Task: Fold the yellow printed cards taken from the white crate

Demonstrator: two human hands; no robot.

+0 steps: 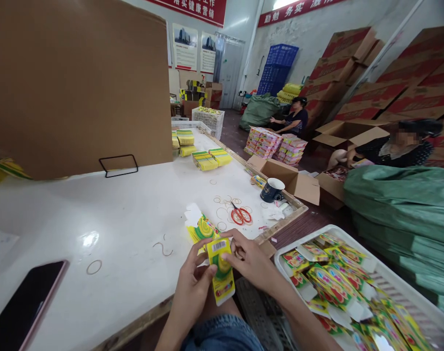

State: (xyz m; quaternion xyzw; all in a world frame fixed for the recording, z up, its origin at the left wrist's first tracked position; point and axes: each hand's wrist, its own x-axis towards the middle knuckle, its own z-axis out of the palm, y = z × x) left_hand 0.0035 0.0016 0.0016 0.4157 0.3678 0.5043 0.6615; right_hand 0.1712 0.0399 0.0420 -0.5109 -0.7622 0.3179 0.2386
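Observation:
Just past the table's front edge, my left hand (198, 278) and my right hand (246, 253) both grip one small yellow and green carton (222, 288). It looks flat and carries a barcode near its top end. My left fingers pinch its left side, while my right thumb presses on its face. Directly behind it, more yellow and green cartons (204, 228) with white flaps lie on the white table (134, 214). Beyond those are red-handled scissors (240, 215) among several loose rubber bands (222, 212).
A dark mug (270, 191) stands by the right edge. Banded carton bundles (207, 160) lie farther back. At left are a phone (28, 304) and a tall cardboard sheet (79, 87). A white basket (332, 229) of printed cartons sits right. Two people work beyond, near open boxes (280, 173).

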